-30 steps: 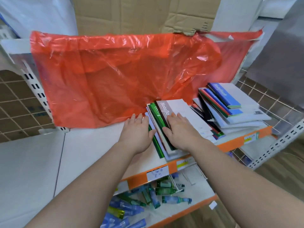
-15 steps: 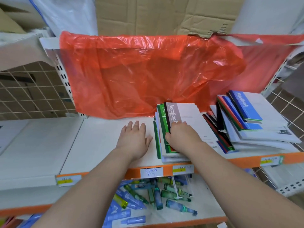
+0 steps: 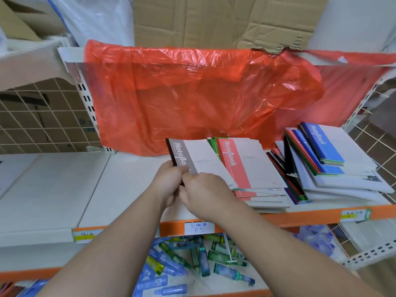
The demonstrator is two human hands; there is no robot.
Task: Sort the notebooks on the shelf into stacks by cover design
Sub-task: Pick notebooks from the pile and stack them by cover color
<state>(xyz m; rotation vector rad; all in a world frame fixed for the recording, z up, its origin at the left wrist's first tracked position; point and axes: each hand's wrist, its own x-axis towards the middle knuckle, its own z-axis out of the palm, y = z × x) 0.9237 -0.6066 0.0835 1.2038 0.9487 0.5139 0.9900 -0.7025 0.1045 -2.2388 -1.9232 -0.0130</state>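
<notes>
A grey-banded notebook (image 3: 201, 159) is lifted off the middle stack, tilted, its near corner pinched by both my left hand (image 3: 168, 182) and my right hand (image 3: 205, 191). Under it lies a stack topped by a red-banded notebook (image 3: 242, 166), with green-banded covers (image 3: 212, 144) poking out behind. Further right, a messy pile (image 3: 334, 179) carries a blue-banded notebook (image 3: 321, 144) on top, with red, green and black spines showing along its left side. All sit on the white shelf (image 3: 128, 189).
A red plastic sheet (image 3: 192, 99) hangs behind the shelf, with cardboard (image 3: 214, 20) above it. The shelf's orange front edge (image 3: 300, 217) carries price tags. Several small bottles (image 3: 203, 256) lie on the lower shelf. Bare shelf surface stretches to the left of the stacks.
My right hand pulled the grey-banded notebook off the stack and leftward, uncovering the red-banded one. My left hand left the shelf surface and took hold of the same notebook.
</notes>
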